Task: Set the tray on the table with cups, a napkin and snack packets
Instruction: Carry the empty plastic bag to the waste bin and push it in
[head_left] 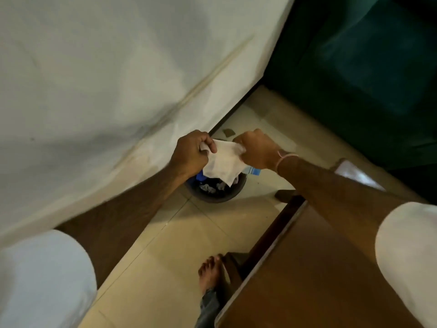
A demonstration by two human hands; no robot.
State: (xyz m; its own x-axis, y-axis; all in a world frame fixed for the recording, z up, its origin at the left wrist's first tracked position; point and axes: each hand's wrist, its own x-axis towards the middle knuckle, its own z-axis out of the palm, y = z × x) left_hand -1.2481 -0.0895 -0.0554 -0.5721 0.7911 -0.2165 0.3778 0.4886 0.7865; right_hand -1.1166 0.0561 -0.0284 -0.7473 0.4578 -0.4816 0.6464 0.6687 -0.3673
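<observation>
White paper napkin (223, 163) hangs stretched between the left hand (192, 153) and right hand (254, 150), both pinching its top corners above the dark waste bin (216, 189), seemingly to shake or unfold it

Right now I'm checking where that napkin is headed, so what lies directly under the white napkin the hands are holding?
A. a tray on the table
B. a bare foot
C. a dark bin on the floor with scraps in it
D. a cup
C: both hands, left and right, stretch the napkin above the dark bin on the tiled floor.
</observation>
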